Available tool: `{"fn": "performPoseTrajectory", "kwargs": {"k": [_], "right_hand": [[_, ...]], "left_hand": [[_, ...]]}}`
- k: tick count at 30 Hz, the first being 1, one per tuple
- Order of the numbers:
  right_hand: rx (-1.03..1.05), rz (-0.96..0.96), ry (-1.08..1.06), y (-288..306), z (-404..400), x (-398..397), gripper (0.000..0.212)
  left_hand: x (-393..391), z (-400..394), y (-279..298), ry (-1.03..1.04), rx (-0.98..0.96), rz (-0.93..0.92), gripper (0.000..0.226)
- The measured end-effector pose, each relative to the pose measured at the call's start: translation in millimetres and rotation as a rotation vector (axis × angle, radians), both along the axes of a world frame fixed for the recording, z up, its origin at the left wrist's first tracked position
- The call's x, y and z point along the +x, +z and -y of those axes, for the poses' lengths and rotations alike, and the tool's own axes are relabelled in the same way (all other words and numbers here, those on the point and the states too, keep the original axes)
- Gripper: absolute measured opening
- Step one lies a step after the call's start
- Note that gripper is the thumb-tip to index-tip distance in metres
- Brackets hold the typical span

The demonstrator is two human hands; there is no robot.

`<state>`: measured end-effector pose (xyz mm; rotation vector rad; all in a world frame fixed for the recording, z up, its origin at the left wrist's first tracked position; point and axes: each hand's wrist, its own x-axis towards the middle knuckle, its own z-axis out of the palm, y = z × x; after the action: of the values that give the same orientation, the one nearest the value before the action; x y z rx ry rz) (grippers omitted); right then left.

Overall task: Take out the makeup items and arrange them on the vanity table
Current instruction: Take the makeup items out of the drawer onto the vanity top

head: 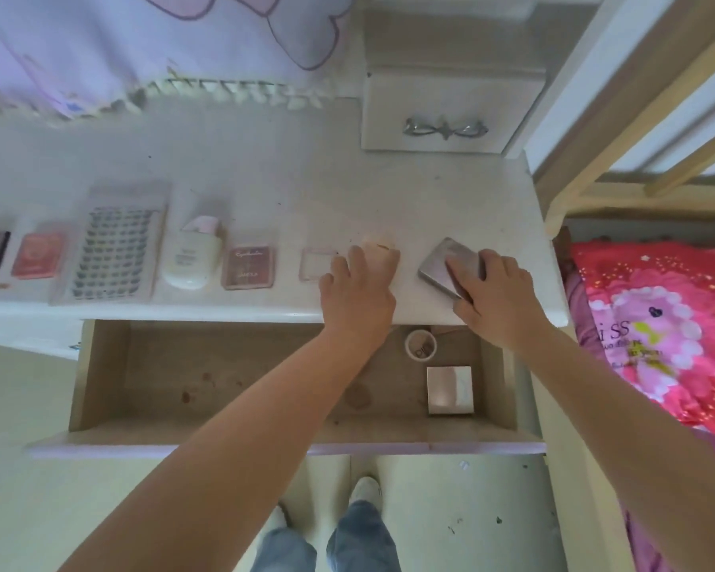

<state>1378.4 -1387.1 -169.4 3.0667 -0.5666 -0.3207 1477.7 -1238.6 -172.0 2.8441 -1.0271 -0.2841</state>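
Makeup items are being transferred from the open drawer [100, 377] to the counter [450, 200]; placement is the step in hand. Right hand [496, 299] grips a silver compact [442, 264], tilted, at the counter's front edge directly above the drawer. Left hand [358, 291] lies just beside it, fingers [358, 258] curled round a pale beige item [378, 245]. A row of laid-out items extends from there along the counter, including a clear square case [316, 262] and a lash tray [116, 249]. Inside the drawer remain a silver box [448, 390] and a small round jar [420, 344]. Next move, by judgement: set both items flat, release, reach into the drawer.
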Motion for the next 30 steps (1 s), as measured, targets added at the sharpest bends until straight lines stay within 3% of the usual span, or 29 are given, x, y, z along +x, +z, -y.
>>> {"fn": "performPoseTrajectory", "kwargs": {"k": [4, 15, 18, 20, 21, 23, 25, 27, 30], "right_hand": [[0.021, -0.076, 0.086, -8.9, 20.5, 9.7, 0.058], [0.169, -0.036, 0.056, -12.4, 14.1, 13.4, 0.058], [0.194, 0.305, 0.055, -5.9, -4.1, -3.4, 0.048], [0.202, 0.628, 0.077, -8.4, -22.4, -23.2, 0.032], [0.215, 0.668, 0.073, -14.3, -32.0, -34.4, 0.028], [0.374, 0.411, -0.014, -28.0, -46.4, -48.9, 0.024], [0.463, 0.006, -0.182, -51.8, -53.1, -53.0, 0.022], [0.453, -0.229, -0.399, -74.1, -56.1, -49.0, 0.037], [0.474, -0.384, -0.643, -95.3, -58.5, -38.1, 0.071]], "left_hand": [[1.5, 4.9, -7.7, -0.049, 0.098, 0.05, 0.039], [7.0, 3.8, -3.3, -0.013, 0.065, 0.037, 0.046], [-3.0, -12.8, 2.7, 0.022, 0.014, 0.129, 0.049], [-15.6, -34.0, -1.5, -0.053, -0.147, 0.252, 0.041], [-22.9, -46.7, -10.0, -0.136, -0.237, 0.272, 0.034], [-35.2, -67.8, -29.2, -0.349, -0.273, 0.108, 0.029], [-38.1, -75.5, -49.4, -0.447, -0.034, -0.123, 0.029], [-33.1, -77.5, -73.1, -0.282, 0.229, -0.234, 0.034], [-19.4, -69.1, -89.0, -0.096, 0.35, -0.259, 0.053]]}}
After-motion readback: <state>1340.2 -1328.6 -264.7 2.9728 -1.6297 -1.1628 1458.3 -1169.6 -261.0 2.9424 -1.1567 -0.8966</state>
